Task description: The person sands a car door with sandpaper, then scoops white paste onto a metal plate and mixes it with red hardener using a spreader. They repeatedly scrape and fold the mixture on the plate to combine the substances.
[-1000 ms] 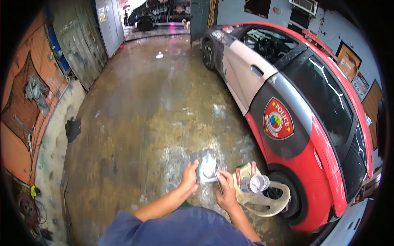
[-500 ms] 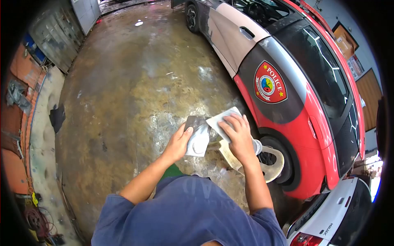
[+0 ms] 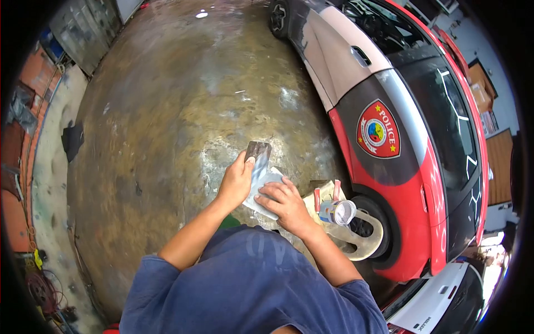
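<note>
My left hand [image 3: 236, 181] grips a thin dark rectangular plate [image 3: 260, 150], thumb on top near its left edge. Pale grey smears cover the plate's lower part. My right hand [image 3: 286, 207] holds a flat whitish spreader [image 3: 271, 177] against the plate, fingers spread over it. The spreader overlaps the plate's lower end, so the contact between them is partly hidden. To the right of my right hand, an open can [image 3: 339, 212] with whitish smears stands on a cream plastic stool [image 3: 371, 247]. Two red-ended pieces [image 3: 317, 199] are beside the can.
A red, black and primer-coloured car [image 3: 409, 195] with a police badge is close on the right. Behind it is a white vehicle [image 3: 434, 298]. A low wall [image 3: 47, 139] with a coiled hose [image 3: 44, 292] lines the left; a dark scrap [image 3: 72, 140] lies beside it.
My right hand has moved down and left, bringing the spreader from the plate's upper right onto its lower part. The can and red-ended pieces now show. The view has shifted slightly.
</note>
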A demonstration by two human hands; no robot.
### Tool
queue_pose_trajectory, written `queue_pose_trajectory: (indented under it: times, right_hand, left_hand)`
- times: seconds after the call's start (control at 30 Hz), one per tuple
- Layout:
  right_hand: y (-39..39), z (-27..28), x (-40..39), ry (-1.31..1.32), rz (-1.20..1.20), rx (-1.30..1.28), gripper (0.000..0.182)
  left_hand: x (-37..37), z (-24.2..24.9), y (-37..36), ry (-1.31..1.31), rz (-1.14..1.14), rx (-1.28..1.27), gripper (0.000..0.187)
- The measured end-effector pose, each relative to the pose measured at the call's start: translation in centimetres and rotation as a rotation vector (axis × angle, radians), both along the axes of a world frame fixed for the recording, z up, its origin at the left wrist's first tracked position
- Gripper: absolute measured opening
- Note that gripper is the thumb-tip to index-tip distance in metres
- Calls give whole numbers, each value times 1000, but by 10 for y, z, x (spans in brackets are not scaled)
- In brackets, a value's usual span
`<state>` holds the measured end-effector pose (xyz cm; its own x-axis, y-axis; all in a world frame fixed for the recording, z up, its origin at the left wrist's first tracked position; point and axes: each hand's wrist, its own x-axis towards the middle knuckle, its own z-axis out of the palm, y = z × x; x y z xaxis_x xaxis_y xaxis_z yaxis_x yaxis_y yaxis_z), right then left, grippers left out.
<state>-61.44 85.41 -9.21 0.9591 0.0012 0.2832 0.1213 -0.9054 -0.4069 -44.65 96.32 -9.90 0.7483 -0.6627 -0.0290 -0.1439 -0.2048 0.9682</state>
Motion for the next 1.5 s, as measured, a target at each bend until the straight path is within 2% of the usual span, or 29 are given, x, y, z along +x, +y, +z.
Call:
queue_pose_trajectory:
  times: [0.13, 0.27, 0.33, 0.37, 0.4, 0.43, 0.47, 0.5, 0.57, 0.7, 0.73, 0.77, 0.8, 0.83, 0.87, 0.93, 0.97, 1.07, 1.1, 1.13, 1.23, 1.33, 1.37, 1.5]
  right_hand:
    - [18, -9, 33, 38, 80, -14, 50]
    - [21, -23, 56, 200, 63, 108, 52]
    - [17, -16, 70, -27, 31, 243, 63]
    - [19, -1, 78, -129, 9, 325, 67]
    - [21, 14, 85, -233, -14, 406, 71]
    - [20, 23, 90, -275, 38, 379, 78]
    - [20, 27, 95, -239, 54, 341, 77]
    - [21, 29, 100, -204, 68, 302, 77]
    - [20, 20, 106, -156, 58, 276, 83]
    - [-14, -20, 104, 149, -131, 361, 97]
    - [-33, -30, 101, 166, -151, 263, 90]
    - [-56, -34, 97, 130, -162, 107, 84]
    - [-70, -36, 97, 93, -173, -44, 79]
    - [-69, -12, 102, -40, -209, -147, 67]
    - [-60, 9, 106, -63, -123, -166, 64]
    - [-33, 34, 116, -115, 27, -200, 59]
    - [-30, 31, 116, -124, 23, -114, 55]
    - [-57, 62, 115, -14, -14, -272, 54]
    - [-51, 64, 120, -107, 21, -204, 51]
    - [-36, 64, 126, -71, 97, -229, 47]
    - [-34, 73, 126, -26, 103, -180, 49]
    - [-47, 83, 125, -34, 37, -219, 50]
    - [-40, 77, 129, -25, 48, -213, 50]
    - [-7, 44, 127, -29, 128, -101, 47]
  left_hand:
    - [39, -7, 11, -32, 128, 55, 31]
    - [78, 12, 22, -158, 246, -59, 30]
    - [98, 16, 26, -148, 228, -59, 30]
    - [104, 8, 28, -47, 196, -10, 29]
    - [104, -8, 24, 241, 239, -160, 29]
    - [101, -24, 17, 527, 277, -310, 28]
    - [97, -39, 15, 815, 311, -458, 27]
    - [93, -23, 20, 960, 252, -533, 23]
    - [90, -25, 21, 997, 275, -515, 24]
    - [87, -34, 27, 1048, 377, -444, 30]
    - [90, -34, 25, 1040, 398, -438, 30]
    - [90, -6, 27, 1074, 417, -417, 33]
    - [93, -7, 25, 946, 367, -436, 34]
    - [96, -13, 22, 819, 321, -452, 34]
    - [95, -20, 20, 698, 278, -463, 34]
    - [95, -16, 20, 640, 233, -473, 34]
    - [96, -2, 20, 609, 243, -474, 34]
    - [97, -4, 20, 502, 229, -463, 33]
    - [96, -1, 21, 418, 214, -437, 33]
    - [96, 1, 22, 335, 202, -411, 32]
    - [104, 18, 30, 305, 156, -234, 32]
    - [90, 24, 28, 342, -68, -307, 32]
    - [88, 22, 26, 231, -62, -288, 33]
    - [102, 17, 25, 90, 39, -141, 33]
